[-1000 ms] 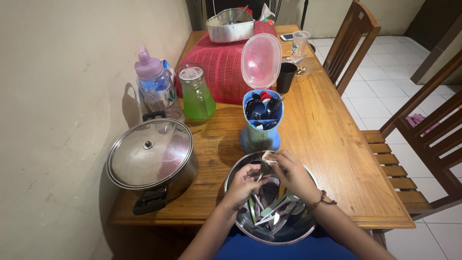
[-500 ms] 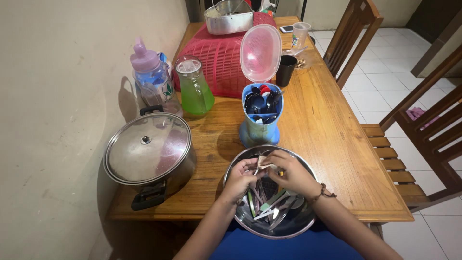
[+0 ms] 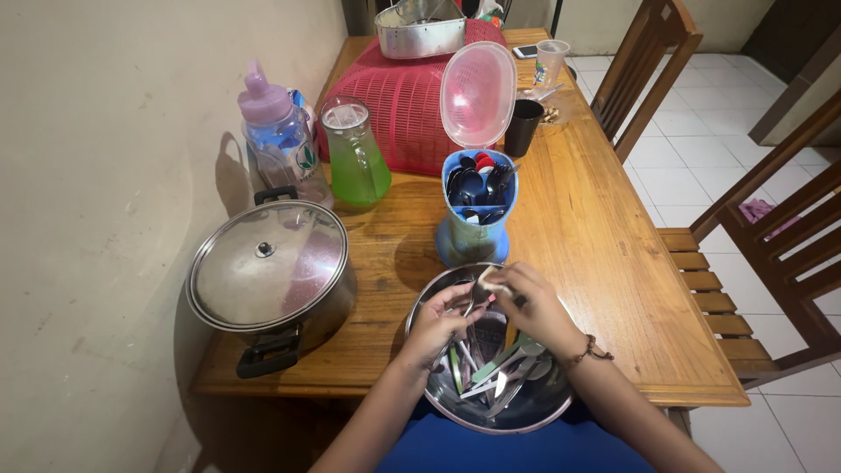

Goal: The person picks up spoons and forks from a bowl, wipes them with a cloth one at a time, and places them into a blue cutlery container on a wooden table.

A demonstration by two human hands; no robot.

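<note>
A steel bowl (image 3: pixel 433 396) full of several pieces of cutlery (image 3: pixel 492 372) rests at the table's near edge, partly over my lap. Above it my left hand (image 3: pixel 440 320) holds a metal spoon (image 3: pixel 478 294) by its handle. My right hand (image 3: pixel 528 307) presses a small pale cloth (image 3: pixel 493 283) against the spoon's bowl. Just beyond stands a blue cutlery holder (image 3: pixel 477 215) with dark spoons in it, its clear pink lid (image 3: pixel 477 95) flipped up.
A lidded steel pot (image 3: pixel 263 273) sits at the left by the wall. Behind it are a purple-capped bottle (image 3: pixel 279 136), a green jug (image 3: pixel 355 162), a red food cover (image 3: pixel 407 105), a black cup (image 3: pixel 523 127). Wooden chairs (image 3: pixel 771 236) stand to the right.
My hands have shifted slightly over the bowl, the right hand's cloth moving along the spoon. The view has tipped a little; nothing else on the table moved.
</note>
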